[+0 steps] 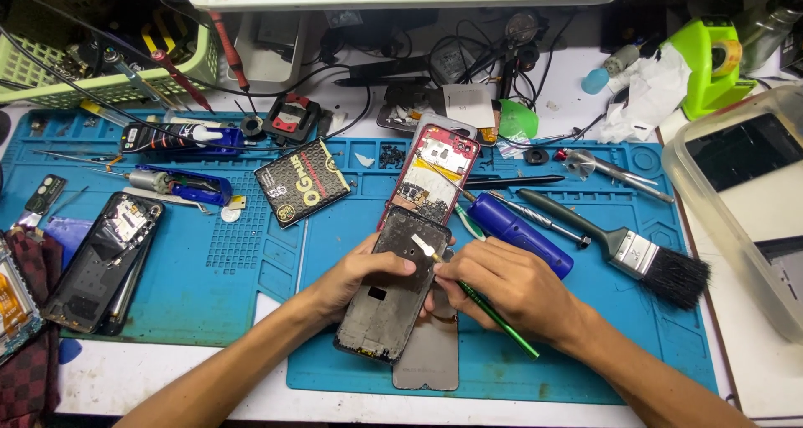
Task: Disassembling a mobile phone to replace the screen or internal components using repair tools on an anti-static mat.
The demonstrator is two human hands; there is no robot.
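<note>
My left hand (355, 279) grips a dark phone frame (387, 302) by its left edge, holding it tilted above the blue work mat (242, 269). My right hand (506, 284) holds a thin green-handled brush (495, 317) like a pen, its pale tip (423, 246) touching the upper part of the frame. A grey phone panel (428, 357) lies flat under the frame. Just beyond stands an opened red phone (435, 170) with its circuit board exposed.
A black battery (302, 182) lies left of the red phone. A blue screwdriver (519, 234) and a wide black paintbrush (644, 259) lie to the right. Another opened phone (104, 261) sits at the left. A clear plastic tub (740, 202) and green tape dispenser (711, 60) stand at the right.
</note>
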